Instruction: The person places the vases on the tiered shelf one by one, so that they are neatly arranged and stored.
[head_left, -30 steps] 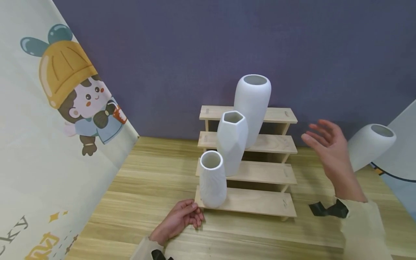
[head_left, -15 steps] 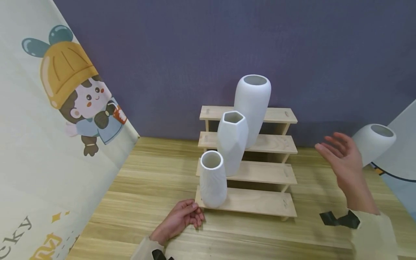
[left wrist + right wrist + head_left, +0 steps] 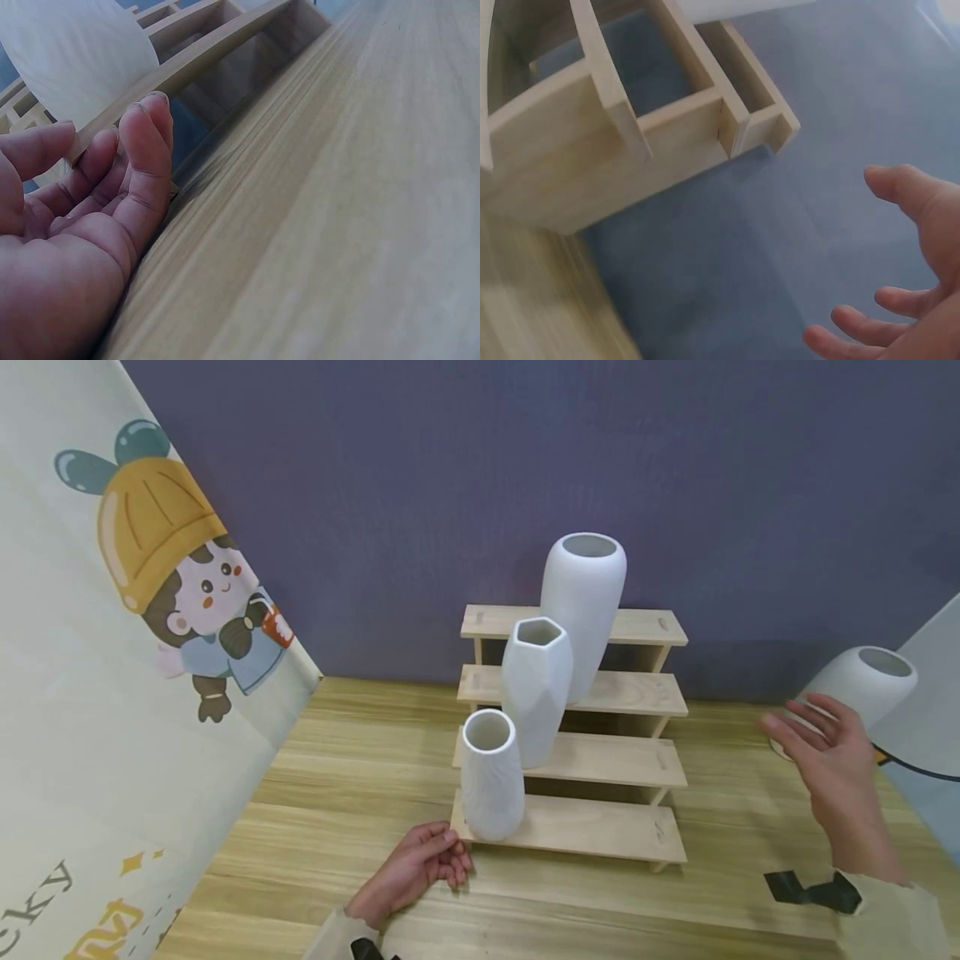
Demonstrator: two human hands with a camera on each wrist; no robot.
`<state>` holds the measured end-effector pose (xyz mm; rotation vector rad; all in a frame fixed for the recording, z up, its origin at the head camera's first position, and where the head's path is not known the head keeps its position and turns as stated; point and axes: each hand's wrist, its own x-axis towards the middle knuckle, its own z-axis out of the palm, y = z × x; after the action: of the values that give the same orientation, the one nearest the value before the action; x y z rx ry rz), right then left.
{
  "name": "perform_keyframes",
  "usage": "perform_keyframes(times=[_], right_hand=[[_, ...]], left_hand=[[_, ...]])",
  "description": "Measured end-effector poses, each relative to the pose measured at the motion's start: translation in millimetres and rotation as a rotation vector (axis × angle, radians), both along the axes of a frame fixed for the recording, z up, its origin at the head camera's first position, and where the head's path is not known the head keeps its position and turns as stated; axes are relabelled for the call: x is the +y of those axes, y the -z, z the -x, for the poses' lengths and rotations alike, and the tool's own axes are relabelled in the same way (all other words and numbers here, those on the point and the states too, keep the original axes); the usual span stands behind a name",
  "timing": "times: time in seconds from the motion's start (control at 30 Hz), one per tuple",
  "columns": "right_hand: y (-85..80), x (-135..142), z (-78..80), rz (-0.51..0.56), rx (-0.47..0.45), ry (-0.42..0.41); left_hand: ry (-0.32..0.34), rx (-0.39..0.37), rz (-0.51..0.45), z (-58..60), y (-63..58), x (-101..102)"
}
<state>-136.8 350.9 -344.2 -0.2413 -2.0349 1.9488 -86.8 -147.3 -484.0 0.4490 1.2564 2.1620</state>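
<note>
My left hand pinches the front left corner of a wooden stepped display stand, thumb above the board and fingers curled below, as the left wrist view shows. Three white vases stand on its steps: a short textured vase on the lowest, a faceted vase behind it, and a tall smooth vase farther up. Off to the right, my right hand holds nothing, its fingers spread loosely. Behind that hand leans another smooth white vase, partly hidden by it; whether they touch I cannot tell.
The stand rests on a wood-grain tabletop. A dark blue-grey backdrop rises directly behind it. On the left hangs a white sheet with a cartoon figure. Another pale printed sheet borders the right side.
My right hand has moved right and toward me, from beside the stand to in front of the leaning vase. My left hand and the three vases on the stand have stayed put.
</note>
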Motion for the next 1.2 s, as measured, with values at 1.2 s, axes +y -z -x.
perform_keyframes(times=[1.2], right_hand=[[33.4, 68.9, -14.5, -0.302, -0.476, 0.41]], left_hand=[[-0.003, 0.012, -0.005, -0.2, 1.1, -0.4]])
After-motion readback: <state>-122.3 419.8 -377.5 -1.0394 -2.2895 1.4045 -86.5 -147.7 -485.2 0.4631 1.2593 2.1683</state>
